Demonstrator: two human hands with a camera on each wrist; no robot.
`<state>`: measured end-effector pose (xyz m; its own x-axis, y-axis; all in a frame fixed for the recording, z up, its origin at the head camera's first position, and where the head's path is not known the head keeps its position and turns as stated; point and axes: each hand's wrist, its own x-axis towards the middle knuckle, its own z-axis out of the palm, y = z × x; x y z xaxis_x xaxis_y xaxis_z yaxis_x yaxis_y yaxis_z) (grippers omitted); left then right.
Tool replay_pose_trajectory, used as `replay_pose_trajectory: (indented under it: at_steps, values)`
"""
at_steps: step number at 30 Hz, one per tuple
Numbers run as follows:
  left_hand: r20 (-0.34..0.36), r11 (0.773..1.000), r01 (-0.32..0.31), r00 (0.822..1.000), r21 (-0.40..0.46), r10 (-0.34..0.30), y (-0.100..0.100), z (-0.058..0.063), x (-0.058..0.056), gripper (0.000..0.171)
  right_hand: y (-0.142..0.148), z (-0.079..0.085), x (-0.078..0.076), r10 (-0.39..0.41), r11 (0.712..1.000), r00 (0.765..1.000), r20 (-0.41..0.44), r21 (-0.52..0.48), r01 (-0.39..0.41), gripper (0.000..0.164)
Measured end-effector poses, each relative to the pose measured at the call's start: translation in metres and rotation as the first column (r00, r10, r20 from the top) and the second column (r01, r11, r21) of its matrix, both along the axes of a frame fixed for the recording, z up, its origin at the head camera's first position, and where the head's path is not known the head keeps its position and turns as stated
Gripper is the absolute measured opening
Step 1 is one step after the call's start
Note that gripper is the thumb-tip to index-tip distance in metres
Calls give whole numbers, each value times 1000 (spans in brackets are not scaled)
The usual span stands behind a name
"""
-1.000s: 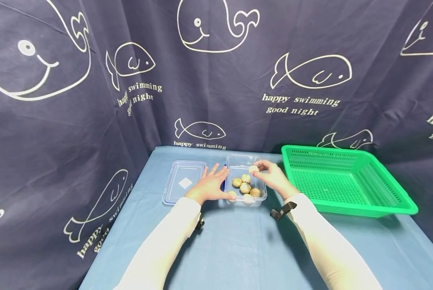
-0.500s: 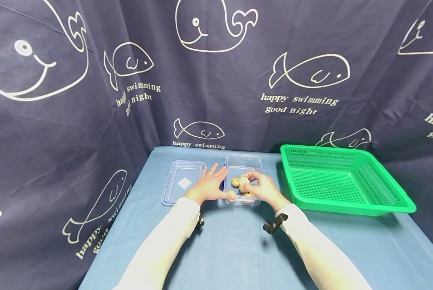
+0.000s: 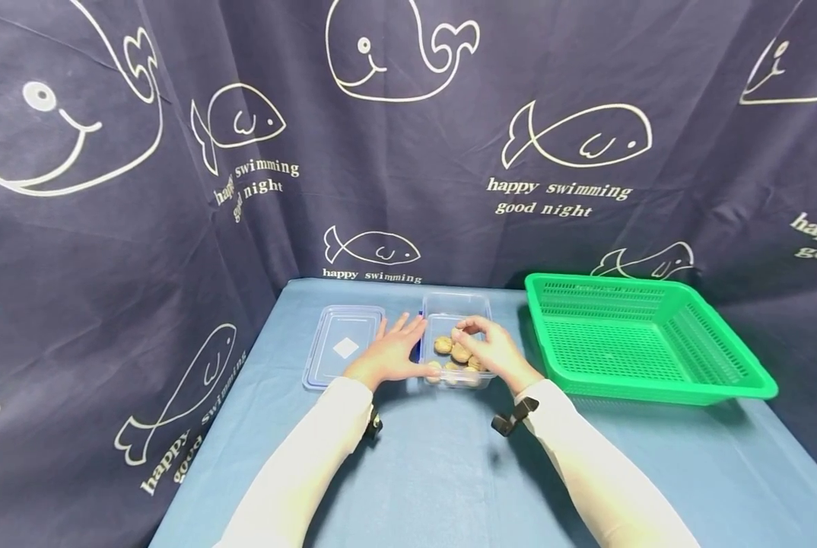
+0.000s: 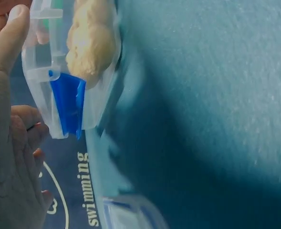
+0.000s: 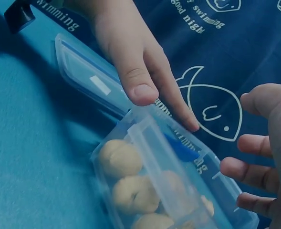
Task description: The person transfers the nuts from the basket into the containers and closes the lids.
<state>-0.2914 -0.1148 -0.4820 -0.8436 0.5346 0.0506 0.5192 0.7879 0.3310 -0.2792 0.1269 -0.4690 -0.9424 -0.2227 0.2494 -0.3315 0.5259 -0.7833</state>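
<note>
Several walnuts (image 3: 443,345) lie in a clear plastic food container (image 3: 456,298), most of them toward its near end. My left hand (image 3: 389,358) rests along the container's left side, fingers spread, its thumb at the near rim. Over the right part of the container is my right hand (image 3: 496,356), fingertips just above the walnuts. The right wrist view shows thumb and fingers of that right hand (image 5: 269,148) apart, with no walnut between them. A blue latch (image 4: 69,105) hangs from the container beside the left hand.
The container's clear lid (image 3: 322,358), blue-edged with a white label, lies flat to the left. A large green perforated basket (image 3: 655,393) stands to the right, with no walnuts in view inside. A dark patterned curtain (image 3: 408,175) hangs behind the blue-covered table (image 3: 422,472).
The right hand has carried a walnut from the container's right side down to the others and let it go. The left hand has stayed at the container.
</note>
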Motion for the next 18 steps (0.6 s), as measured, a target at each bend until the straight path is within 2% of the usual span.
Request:
replay_pose_trajectory:
  at_steps: [5,10,15,18]
  values:
    - [-17,999,-31,999,10,31,-21,9,2,103,-12,12,-6,-18,1000,1000,-4,24,18,29]
    - [-8,995,-82,997,53,83,-56,22,2,96,-26,24,-14,-25,1000,1000,5,12,25,32]
    - [-27,980,-154,987,130,158,-100,22,1,84,-44,27,-23,12,998,1000,15,-55,-11,36]
    - [-11,958,-195,979,210,201,-123,18,0,77,-60,26,-28,39,993,999,31,-115,-35,37]
